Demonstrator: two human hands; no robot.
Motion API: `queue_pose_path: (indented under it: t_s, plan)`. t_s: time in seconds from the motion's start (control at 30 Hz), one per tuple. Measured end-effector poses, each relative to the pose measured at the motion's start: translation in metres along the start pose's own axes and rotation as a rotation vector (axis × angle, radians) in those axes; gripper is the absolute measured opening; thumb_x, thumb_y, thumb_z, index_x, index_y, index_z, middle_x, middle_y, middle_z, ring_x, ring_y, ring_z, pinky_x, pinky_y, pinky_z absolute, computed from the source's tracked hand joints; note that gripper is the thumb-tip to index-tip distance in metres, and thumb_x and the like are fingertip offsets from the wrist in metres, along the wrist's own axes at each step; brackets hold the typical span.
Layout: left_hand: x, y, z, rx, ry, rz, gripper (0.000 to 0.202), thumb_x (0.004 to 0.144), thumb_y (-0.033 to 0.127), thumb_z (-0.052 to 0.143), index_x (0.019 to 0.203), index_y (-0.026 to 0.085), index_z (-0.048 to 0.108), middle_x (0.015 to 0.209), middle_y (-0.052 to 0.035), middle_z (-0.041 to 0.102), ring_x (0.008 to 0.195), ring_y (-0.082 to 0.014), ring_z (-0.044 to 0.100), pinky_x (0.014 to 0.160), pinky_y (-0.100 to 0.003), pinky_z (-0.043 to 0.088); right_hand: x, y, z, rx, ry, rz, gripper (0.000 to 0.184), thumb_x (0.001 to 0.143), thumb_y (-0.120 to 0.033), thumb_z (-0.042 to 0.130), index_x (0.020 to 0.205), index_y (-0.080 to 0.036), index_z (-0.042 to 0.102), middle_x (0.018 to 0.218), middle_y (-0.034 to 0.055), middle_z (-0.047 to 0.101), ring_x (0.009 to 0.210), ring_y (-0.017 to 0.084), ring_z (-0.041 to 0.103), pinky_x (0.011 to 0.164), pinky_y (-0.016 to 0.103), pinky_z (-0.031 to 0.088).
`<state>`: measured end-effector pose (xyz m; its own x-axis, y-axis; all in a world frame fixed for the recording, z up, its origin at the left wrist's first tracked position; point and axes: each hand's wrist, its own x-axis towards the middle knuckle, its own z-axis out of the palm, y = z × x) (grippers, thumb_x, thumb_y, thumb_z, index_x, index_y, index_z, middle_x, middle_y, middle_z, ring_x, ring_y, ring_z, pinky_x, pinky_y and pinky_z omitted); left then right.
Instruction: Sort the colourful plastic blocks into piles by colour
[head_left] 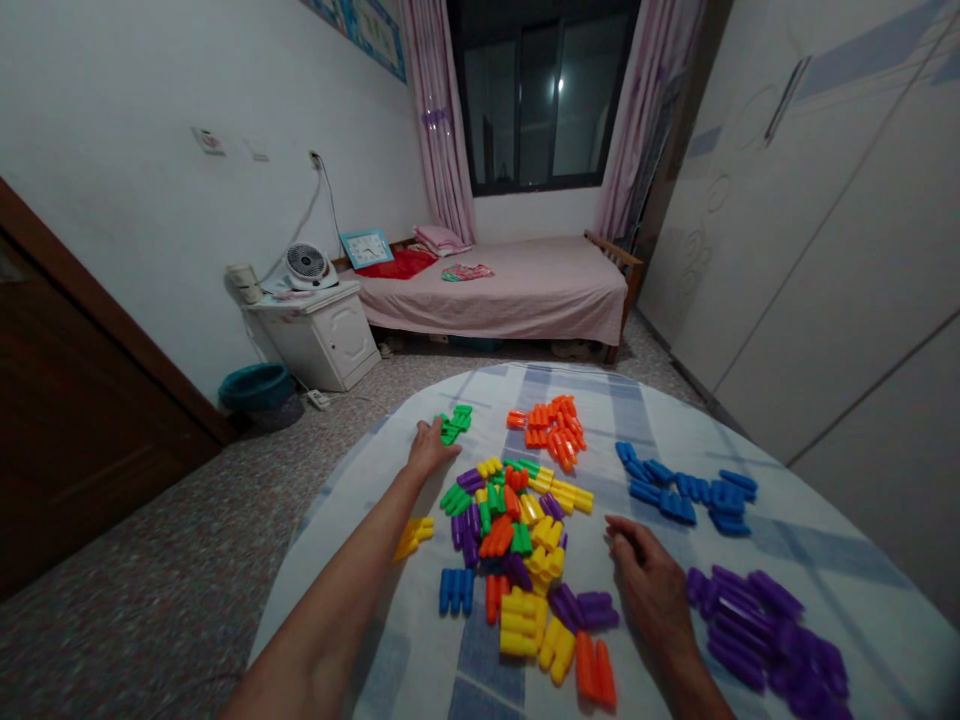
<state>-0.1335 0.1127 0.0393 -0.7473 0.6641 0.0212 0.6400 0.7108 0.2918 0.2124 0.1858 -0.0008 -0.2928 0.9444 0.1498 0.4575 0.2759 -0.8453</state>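
Note:
My left hand (431,447) reaches to the far left of the table, thumb spread from its fingers, against a small group of green plastic building blocks (457,424). My right hand (651,578) rests on the table, loosely curled with a gap between thumb and forefinger, and nothing shows in it. Between my hands lies a mixed heap of blocks (517,520) in yellow, green, purple and orange. Some yellow blocks (414,537) are partly hidden behind my left forearm. A blue block (456,591) and an orange block (595,670) lie near the heap's front.
Single-colour groups surround the heap: orange blocks (556,428) at the back, blue blocks (690,492) at right, purple blocks (765,630) at front right. A checked cloth covers the round table (337,560). Beyond stand a bed (525,285), a white cabinet (330,335) and a bin (259,390).

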Motion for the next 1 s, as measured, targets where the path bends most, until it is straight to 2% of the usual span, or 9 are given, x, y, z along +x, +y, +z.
queue_pose_path:
  t_s: [0.1,0.17,0.27,0.33,0.47,0.57,0.73,0.83,1.0]
  plan:
    - [-0.018,0.015,-0.008,0.065,0.143,0.121,0.061,0.079,0.034,0.062,0.135,0.019,0.041,0.137,-0.0168,0.039,0.119,-0.0297,0.05,0.095,-0.038,0.043,0.0,-0.004,0.001,0.017,-0.001,0.012,0.042,0.074,-0.044,0.044,0.095,-0.017,0.068,0.096,0.0098,0.07,0.085,0.025,0.065,0.075,0.033,0.048]
    - [-0.035,0.028,-0.013,0.016,0.164,0.315,0.054,0.082,0.032,0.058,0.132,0.018,0.046,0.139,-0.0154,0.04,0.123,-0.0279,0.046,0.1,-0.038,0.04,0.0,-0.005,0.001,0.036,0.0,0.015,0.042,0.074,-0.044,0.044,0.095,-0.016,0.068,0.095,0.0101,0.07,0.086,0.025,0.064,0.076,0.034,0.048]
    - [-0.058,0.048,-0.014,-0.104,-0.008,0.639,0.046,0.081,0.036,0.06,0.124,0.019,0.056,0.126,-0.0103,0.055,0.115,-0.0226,0.052,0.1,-0.033,0.04,-0.001,-0.004,0.002,0.062,0.002,0.012,0.042,0.075,-0.044,0.044,0.096,-0.016,0.067,0.094,0.0102,0.07,0.085,0.025,0.064,0.076,0.035,0.048]
    - [-0.068,0.059,-0.009,-0.11,-0.09,0.753,0.041,0.079,0.035,0.063,0.117,0.02,0.061,0.117,-0.0083,0.06,0.107,-0.0215,0.055,0.096,-0.032,0.042,-0.002,-0.004,0.002,0.069,0.008,-0.002,0.041,0.075,-0.043,0.044,0.096,-0.016,0.067,0.093,0.0099,0.07,0.084,0.024,0.064,0.076,0.035,0.047]
    - [-0.074,0.075,0.008,-0.097,-0.106,0.697,0.022,0.08,0.027,0.057,0.097,0.018,0.069,0.094,-0.0064,0.067,0.093,-0.0197,0.057,0.086,-0.03,0.044,-0.002,-0.004,0.002,0.079,0.017,-0.029,0.038,0.076,-0.041,0.044,0.095,-0.017,0.067,0.093,0.0087,0.07,0.081,0.022,0.064,0.075,0.033,0.047]
    - [-0.071,0.078,0.015,-0.263,-0.102,0.593,0.021,0.079,0.027,0.056,0.091,0.017,0.07,0.085,-0.0039,0.067,0.084,-0.0167,0.058,0.079,-0.026,0.044,-0.002,-0.003,0.003,0.082,0.02,-0.045,0.036,0.078,-0.038,0.044,0.096,-0.017,0.067,0.092,0.0077,0.07,0.081,0.021,0.063,0.073,0.031,0.047]
    - [-0.06,0.069,0.004,-0.737,-0.185,0.385,0.033,0.077,0.038,0.052,0.09,0.013,0.069,0.077,-0.002,0.065,0.072,-0.0137,0.057,0.065,-0.023,0.044,-0.005,-0.003,0.004,0.084,0.032,-0.065,0.034,0.079,-0.035,0.044,0.096,-0.017,0.067,0.094,0.0073,0.069,0.081,0.02,0.062,0.074,0.03,0.046]
    - [-0.058,0.063,-0.003,-0.903,-0.257,0.267,0.041,0.074,0.043,0.054,0.097,0.011,0.067,0.075,-0.0019,0.065,0.067,-0.0132,0.056,0.06,-0.023,0.044,-0.005,-0.003,0.004,0.085,0.032,-0.069,0.033,0.081,-0.034,0.044,0.097,-0.017,0.067,0.096,0.0076,0.069,0.083,0.021,0.062,0.077,0.031,0.046]
    - [-0.073,0.069,-0.008,-0.876,-0.416,0.367,0.048,0.073,0.047,0.059,0.104,0.011,0.066,0.082,-0.0036,0.068,0.071,-0.0139,0.059,0.063,-0.023,0.046,-0.005,-0.004,0.004,0.088,0.017,-0.081,0.034,0.082,-0.033,0.042,0.099,-0.016,0.066,0.096,0.0082,0.068,0.087,0.021,0.062,0.08,0.032,0.045]
